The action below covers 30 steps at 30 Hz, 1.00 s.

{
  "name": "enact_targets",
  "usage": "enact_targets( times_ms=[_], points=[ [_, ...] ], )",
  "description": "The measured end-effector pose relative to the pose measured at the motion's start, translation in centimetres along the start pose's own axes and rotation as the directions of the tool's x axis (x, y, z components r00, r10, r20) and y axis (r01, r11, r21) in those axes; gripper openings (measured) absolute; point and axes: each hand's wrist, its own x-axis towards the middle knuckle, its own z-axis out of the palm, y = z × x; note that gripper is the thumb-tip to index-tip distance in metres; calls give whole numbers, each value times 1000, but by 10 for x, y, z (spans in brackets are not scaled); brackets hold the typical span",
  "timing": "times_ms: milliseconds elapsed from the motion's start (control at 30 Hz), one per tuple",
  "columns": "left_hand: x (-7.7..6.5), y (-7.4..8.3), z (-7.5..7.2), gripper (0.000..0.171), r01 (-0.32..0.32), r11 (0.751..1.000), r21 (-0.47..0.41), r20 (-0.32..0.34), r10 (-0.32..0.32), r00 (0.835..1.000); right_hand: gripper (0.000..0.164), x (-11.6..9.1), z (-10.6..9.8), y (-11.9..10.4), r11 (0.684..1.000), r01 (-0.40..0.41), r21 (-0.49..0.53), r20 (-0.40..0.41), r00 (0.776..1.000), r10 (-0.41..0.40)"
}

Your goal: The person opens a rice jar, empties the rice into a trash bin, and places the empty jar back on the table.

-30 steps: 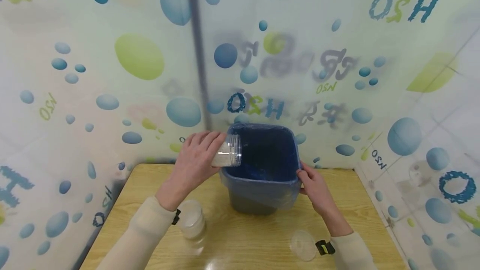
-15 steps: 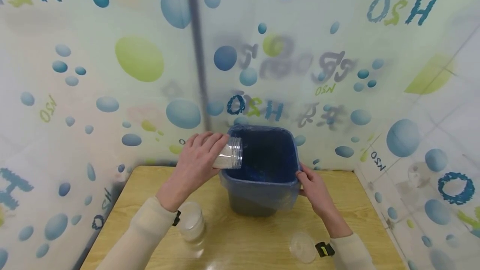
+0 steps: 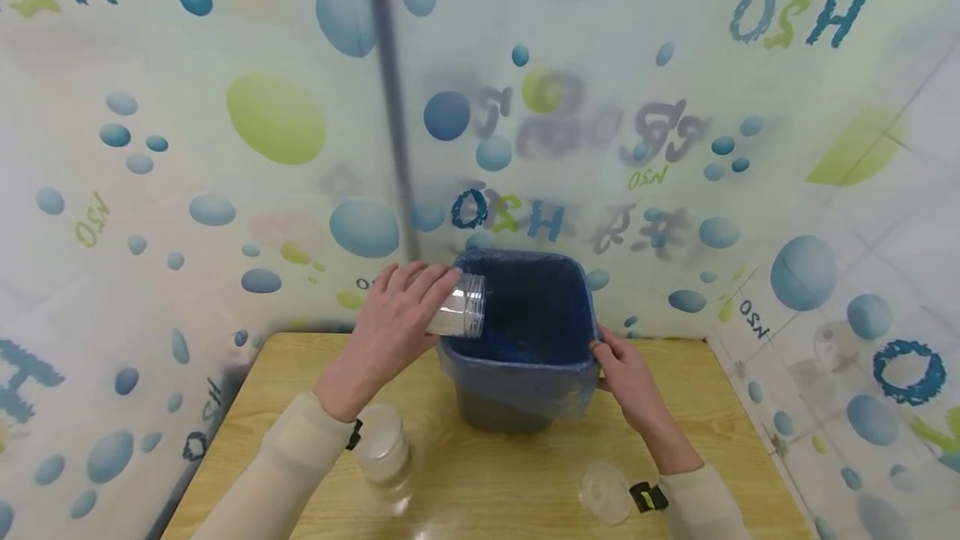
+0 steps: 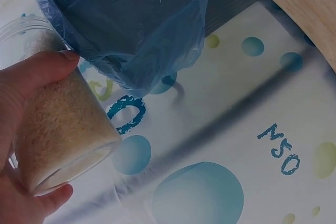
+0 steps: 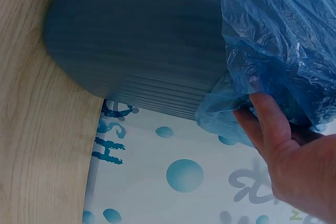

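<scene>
My left hand [image 3: 397, 323] grips a clear jar [image 3: 462, 307], tipped on its side with its uncapped mouth over the left rim of a bin. In the left wrist view the jar [image 4: 65, 124] shows pale grains that look like rice inside, with thumb and fingers wrapped round it. The grey bin [image 3: 502, 407] stands on the table, lined with a blue plastic bag [image 3: 517, 386] folded over its rim. At the bin's right side my right hand [image 3: 630, 377] pinches the rim and bag; in the right wrist view its fingers [image 5: 270, 116] press into the crumpled blue film.
Another clear jar with a lid [image 3: 382, 448] stands on the wooden table [image 3: 480, 490] near my left forearm. A round clear lid [image 3: 606, 494] lies flat beside my right wrist. Patterned curtain walls [image 3: 285, 215] rise behind the table and at both sides.
Both hands, the tipped jar and the bin hold nearly the same positions. Only a slight shift of the head view shows.
</scene>
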Motion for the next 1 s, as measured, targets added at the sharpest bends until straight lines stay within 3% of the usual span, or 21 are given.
enact_targets(
  times_ms=[1000],
  points=[
    [3,2,0,107,-25,999,38,-3,26,1000,51,-1,-1,2,1000,23,-7,10,1000,-23]
  ],
)
